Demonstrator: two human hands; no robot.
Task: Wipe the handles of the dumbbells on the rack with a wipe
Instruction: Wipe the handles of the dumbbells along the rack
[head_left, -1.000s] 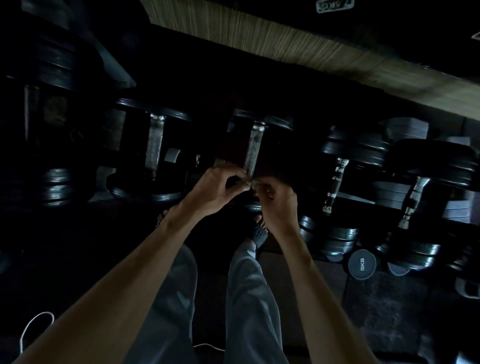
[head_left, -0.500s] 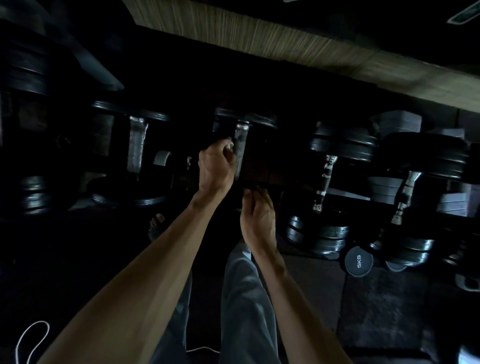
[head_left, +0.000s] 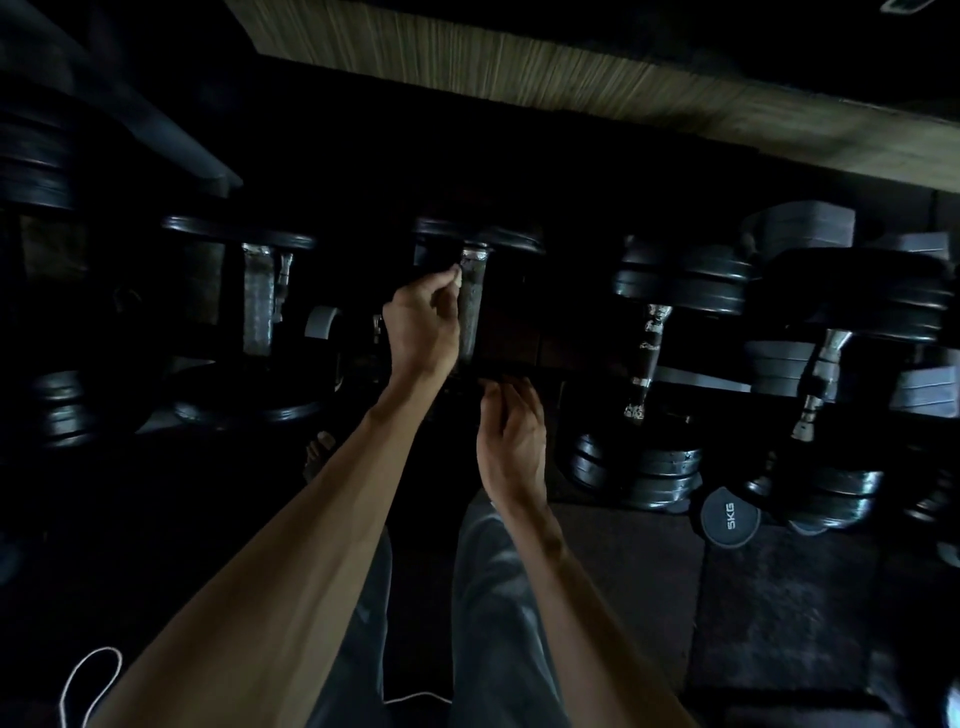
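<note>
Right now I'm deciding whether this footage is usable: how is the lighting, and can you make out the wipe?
Head view: very dim, most of the rack lost in black. The forearms and the metal handle catch some light. The left hand pinches something small and pale, likely the wipe, against that handle. The right hand hangs open below. Wide-angle bending shows at the edges.

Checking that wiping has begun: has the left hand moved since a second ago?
Yes. The left hand, pinching a small pale wipe, has gone up from the near end of the worn metal dumbbell handle towards its far end.
</note>
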